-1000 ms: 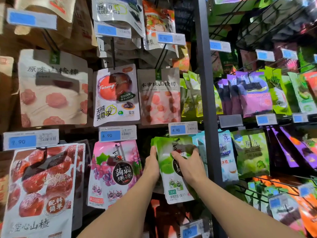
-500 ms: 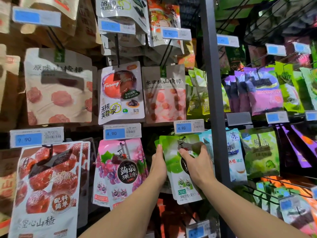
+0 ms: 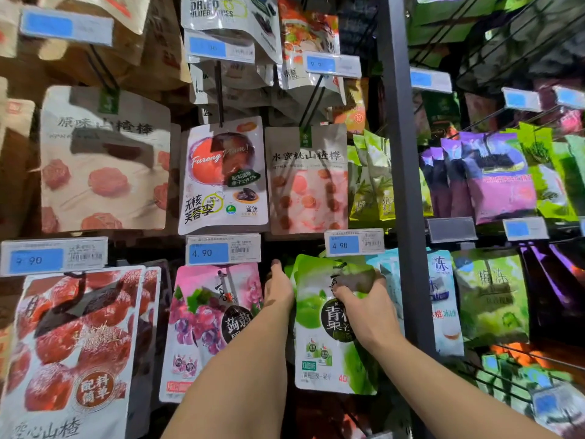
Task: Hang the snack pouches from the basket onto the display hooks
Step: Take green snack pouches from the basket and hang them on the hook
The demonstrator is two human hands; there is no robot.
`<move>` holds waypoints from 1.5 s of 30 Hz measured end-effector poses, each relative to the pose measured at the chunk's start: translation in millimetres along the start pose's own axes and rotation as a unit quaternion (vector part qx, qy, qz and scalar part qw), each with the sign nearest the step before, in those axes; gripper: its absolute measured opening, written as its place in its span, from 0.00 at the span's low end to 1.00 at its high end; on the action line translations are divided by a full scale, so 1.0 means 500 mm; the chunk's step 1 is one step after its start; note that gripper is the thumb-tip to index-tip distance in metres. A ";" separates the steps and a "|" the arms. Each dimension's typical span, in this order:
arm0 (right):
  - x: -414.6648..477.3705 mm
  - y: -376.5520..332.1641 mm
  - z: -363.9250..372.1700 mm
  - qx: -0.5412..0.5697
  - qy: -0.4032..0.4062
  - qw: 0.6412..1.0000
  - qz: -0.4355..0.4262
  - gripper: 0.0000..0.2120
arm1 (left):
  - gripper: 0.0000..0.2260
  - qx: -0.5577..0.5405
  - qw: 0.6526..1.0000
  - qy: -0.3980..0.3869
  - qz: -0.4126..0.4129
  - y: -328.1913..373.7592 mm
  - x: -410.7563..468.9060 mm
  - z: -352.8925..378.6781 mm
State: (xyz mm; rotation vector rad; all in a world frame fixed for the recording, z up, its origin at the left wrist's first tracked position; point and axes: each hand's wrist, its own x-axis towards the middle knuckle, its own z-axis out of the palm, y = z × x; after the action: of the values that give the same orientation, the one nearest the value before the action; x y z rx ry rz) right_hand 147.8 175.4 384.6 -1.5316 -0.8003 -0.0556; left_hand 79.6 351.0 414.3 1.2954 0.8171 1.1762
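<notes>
A green snack pouch point(image 3: 319, 343) with a dark round label hangs low in the middle of the display, under a price tag reading 4.90 point(image 3: 354, 243). My left hand point(image 3: 278, 288) reaches behind its left edge, fingers straight and pointing up. My right hand point(image 3: 368, 307) lies over the pouch's upper right part, fingers curled around its top near the hook. The hook itself is hidden behind the pouch and the tag. The basket is out of sight.
A pink grape pouch point(image 3: 205, 321) hangs just left of my left arm. A dark upright post point(image 3: 402, 185) stands right of the green pouch, with blue and green pouches point(image 3: 487, 296) beyond it. Rows of pouches and price tags fill the hooks above.
The view has shifted slightly and both hands have risen a little along the green pouch. My right hand's fingers now curl over its top.
</notes>
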 end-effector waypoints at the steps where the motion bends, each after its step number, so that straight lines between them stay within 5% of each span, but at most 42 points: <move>1: 0.004 0.004 -0.001 -0.006 -0.001 1.000 0.001 0.29 | 0.42 0.016 1.000 -0.009 0.004 -0.002 0.000 0.002; 6: 0.013 0.009 -0.009 -0.022 -0.005 1.000 0.001 0.25 | 0.43 0.073 0.996 -0.044 0.034 -0.013 0.001 0.005; 12: 0.007 0.002 -0.006 -0.028 -0.004 1.000 0.003 0.33 | 0.43 0.163 0.985 -0.036 0.049 -0.008 0.021 0.002; 15: 0.001 -0.003 -0.005 -0.028 -0.003 1.000 0.001 0.37 | 0.45 0.147 0.987 -0.059 0.036 -0.008 0.027 0.003; 19: 0.002 -0.006 -0.009 -0.021 -0.007 1.000 0.007 0.28 | 0.48 0.126 0.989 -0.068 0.023 -0.020 0.024 0.009; 23: 0.006 -0.005 -0.012 -0.022 -0.004 1.000 0.008 0.39 | 0.59 0.097 0.993 -0.071 0.011 -0.038 0.043 0.021; 27: -0.001 -0.008 -0.014 -0.010 0.000 1.000 0.018 0.27 | 0.46 0.130 0.990 -0.047 0.013 -0.021 0.011 0.012; 33: -0.048 -0.059 -0.040 -0.013 -0.009 1.000 0.006 0.50 | 0.37 0.077 0.997 -0.017 0.025 0.023 -0.068 -0.016; 38: -0.083 -0.095 -0.069 -0.027 -0.027 0.999 0.003 0.51 | 0.39 0.070 0.993 -0.042 0.087 0.036 -0.165 -0.037; 45: -0.148 -0.154 -0.088 -0.071 -0.002 0.996 -0.048 0.41 | 0.21 0.195 0.949 -0.047 0.243 0.016 -0.300 -0.101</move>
State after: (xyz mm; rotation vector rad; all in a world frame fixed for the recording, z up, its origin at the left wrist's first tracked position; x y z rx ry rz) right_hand 72.2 96.5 421.1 -1.6261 -0.8875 -0.1842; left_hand -8.3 221.1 391.0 1.9448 0.6988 1.3609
